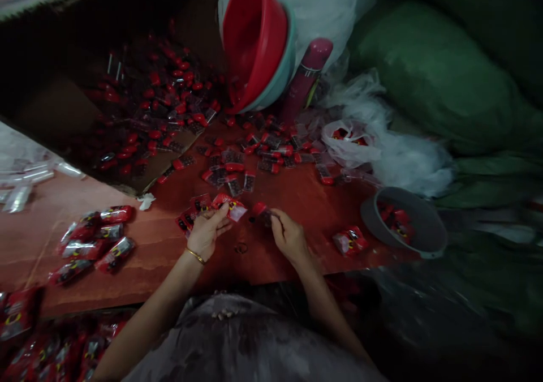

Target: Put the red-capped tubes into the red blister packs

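Observation:
My left hand (206, 230), with a gold bangle at the wrist, pinches a small red printed plastic packet (232, 207) between thumb and fingers. Under and beside that hand lie a few more flat red packets (189, 217). To its right, my right hand (290, 236) is closed on a small clear container with a red cap (261, 209); the cap points toward the packet, a short gap apart. Beyond both hands, many similar red-capped containers (234, 168) are scattered on the reddish table (288, 192).
A tipped cardboard box (59, 110) spills red-capped containers at the back left. Filled packets (85, 240) lie on the left. Behind stand a red basin (275, 37) and a pink flask (303, 79). A grey bowl (428, 223) with packets sits right, near another packet (350, 240).

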`<state>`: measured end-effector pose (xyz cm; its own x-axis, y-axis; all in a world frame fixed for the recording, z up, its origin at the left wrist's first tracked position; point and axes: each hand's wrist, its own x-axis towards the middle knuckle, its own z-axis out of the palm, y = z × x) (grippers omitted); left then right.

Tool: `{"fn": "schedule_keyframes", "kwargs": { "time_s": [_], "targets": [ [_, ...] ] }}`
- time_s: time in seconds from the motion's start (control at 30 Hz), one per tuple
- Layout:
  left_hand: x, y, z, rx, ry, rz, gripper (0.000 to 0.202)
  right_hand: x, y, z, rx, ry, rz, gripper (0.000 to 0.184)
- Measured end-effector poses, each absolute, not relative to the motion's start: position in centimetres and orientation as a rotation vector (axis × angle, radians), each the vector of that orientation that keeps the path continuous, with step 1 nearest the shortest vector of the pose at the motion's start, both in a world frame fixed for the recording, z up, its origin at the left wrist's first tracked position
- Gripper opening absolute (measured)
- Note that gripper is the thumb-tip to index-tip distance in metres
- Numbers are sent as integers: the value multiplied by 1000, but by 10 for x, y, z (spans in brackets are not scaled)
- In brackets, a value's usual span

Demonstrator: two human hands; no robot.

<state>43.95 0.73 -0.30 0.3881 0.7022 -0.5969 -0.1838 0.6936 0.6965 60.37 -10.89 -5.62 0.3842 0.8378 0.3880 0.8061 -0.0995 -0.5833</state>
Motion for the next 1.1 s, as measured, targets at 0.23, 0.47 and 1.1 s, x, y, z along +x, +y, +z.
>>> {"fn": "schedule_keyframes", "kwargs": {
  "time_s": [0.23,0.47,1.1],
  "targets": [
    [437,3,-5,789,1016,593,39,576,-127,-18,-1662,-1302,467,21],
    [435,0,-16,877,930,632,32,568,-116,-23,-1553,-980,738,28],
    [439,-13,-18,825,892,735,29,541,-93,-31,-1668,-1075,453,23]
  ]
}}
